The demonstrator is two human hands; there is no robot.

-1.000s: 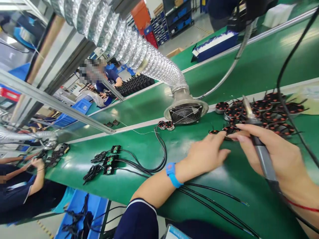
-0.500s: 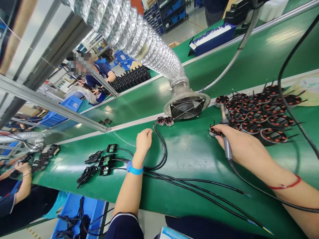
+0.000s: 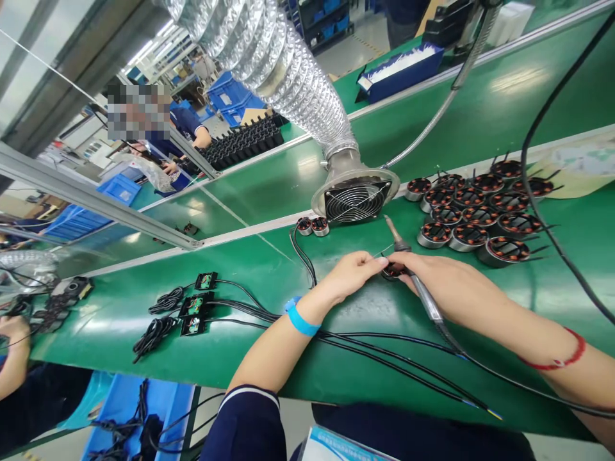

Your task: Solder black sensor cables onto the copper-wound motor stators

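Observation:
My right hand [image 3: 432, 278] is closed around a soldering iron [image 3: 425, 298], its tip pointing up and away over the bench. The fingers of that hand also hold a small motor stator [image 3: 393, 270], a round metal ring with dark windings, partly hidden by them. Right beside the stator, my left hand [image 3: 353, 274] is closed in a pinch on a thin strand of solder wire [image 3: 383, 251]. Further right stand several similar stators [image 3: 468, 237] with short dark leads. Two smaller-looking stators [image 3: 312, 226], joined to black cables, sit by the fan.
A fume fan [image 3: 356, 202] on a silver duct [image 3: 307, 83] stands behind my hands. Small circuit boards in black housings [image 3: 195, 304] lie left, their black cables [image 3: 384, 358] running under my left forearm. A hanging black cable [image 3: 533, 192] crosses the right side. Co-workers sit left and opposite.
My left hand has moved right, up to my right hand. My right hand has shifted left with the soldering iron and the stator, away from the stator group.

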